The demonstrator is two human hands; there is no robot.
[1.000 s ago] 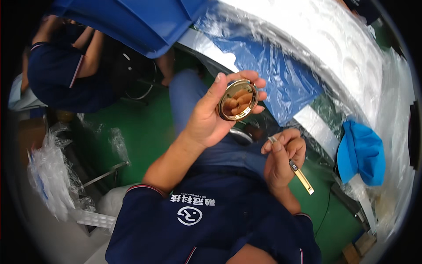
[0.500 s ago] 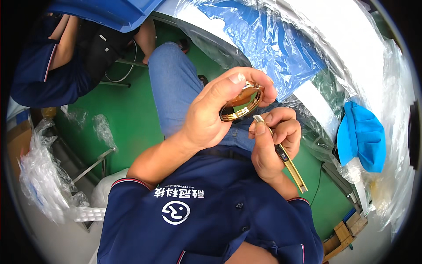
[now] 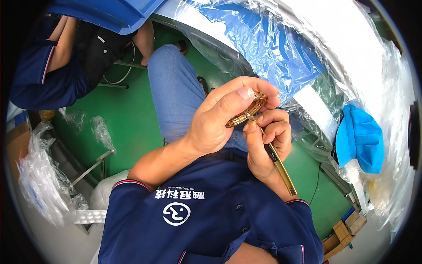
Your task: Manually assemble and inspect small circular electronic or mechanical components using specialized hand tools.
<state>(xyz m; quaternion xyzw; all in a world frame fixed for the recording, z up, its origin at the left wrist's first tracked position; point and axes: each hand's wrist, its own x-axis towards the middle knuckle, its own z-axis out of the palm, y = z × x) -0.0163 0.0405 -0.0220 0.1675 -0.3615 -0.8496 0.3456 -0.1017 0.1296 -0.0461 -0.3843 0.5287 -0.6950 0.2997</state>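
Note:
My left hand (image 3: 215, 112) is closed around a shiny gold-coloured ring (image 3: 238, 120), thumb on the near side and fingers curled over its far rim. The ring is tilted, and part of it is hidden by the fingers. In my right hand (image 3: 269, 143) is a slim gold-coloured utility knife (image 3: 283, 174), pinched near its blade end between thumb and fingers. Its short blade meets the lower edge of the ring. The knife's tail points down toward my right forearm.
Clear plastic sheeting with blue film (image 3: 272, 48) covers the table ahead and right. A bright blue cap (image 3: 359, 138) lies on it. Another person (image 3: 52, 75) sits at far left beside a blue bin (image 3: 110, 13). Crumpled plastic (image 3: 44, 176) hangs at left; a wooden crate (image 3: 340, 237) stands lower right.
My right hand has brought the knife blade up against the ring; before, a small gap separated them. My left hand has shifted slightly right and down, turning the ring to a flatter angle.

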